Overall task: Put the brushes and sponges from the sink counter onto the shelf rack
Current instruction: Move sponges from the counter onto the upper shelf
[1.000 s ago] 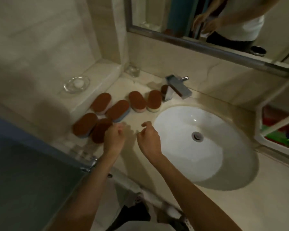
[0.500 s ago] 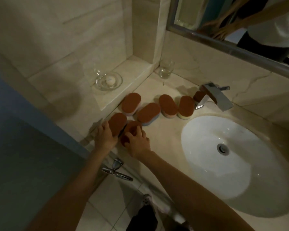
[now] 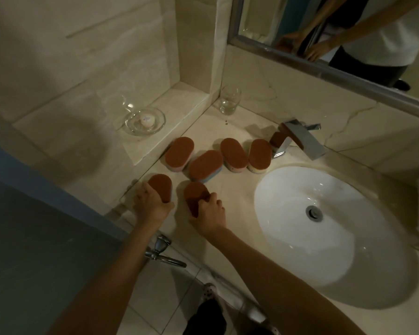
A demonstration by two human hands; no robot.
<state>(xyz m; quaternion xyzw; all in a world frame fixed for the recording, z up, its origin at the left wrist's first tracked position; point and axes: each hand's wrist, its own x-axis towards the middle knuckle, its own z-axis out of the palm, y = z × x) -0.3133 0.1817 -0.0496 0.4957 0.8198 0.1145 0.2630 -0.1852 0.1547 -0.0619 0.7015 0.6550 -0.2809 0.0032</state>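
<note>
Several oval sponges with brown tops lie on the beige sink counter (image 3: 230, 189), left of the basin. My left hand (image 3: 151, 204) grips the nearest left sponge (image 3: 160, 186) by its near end. My right hand (image 3: 209, 212) grips the sponge beside it (image 3: 194, 193), fingers curled over its edge. Four more sponges sit behind them: one by the ledge (image 3: 180, 152), one with a blue base (image 3: 205, 165), one pink-based (image 3: 234, 153) and one by the tap (image 3: 259, 155). A further brown piece (image 3: 277, 139) shows behind the tap. The shelf rack is out of view.
A white basin (image 3: 324, 238) fills the right side, with a chrome tap (image 3: 298, 139) behind it. A drinking glass (image 3: 229, 100) stands in the corner and a glass soap dish (image 3: 145, 120) on the raised ledge. A mirror (image 3: 336, 32) hangs above. A door handle (image 3: 162, 252) is below the counter edge.
Both hands have gone from hovering above the counter down to the two nearest sponges and closed on them. The two sponges have drawn slightly apart.
</note>
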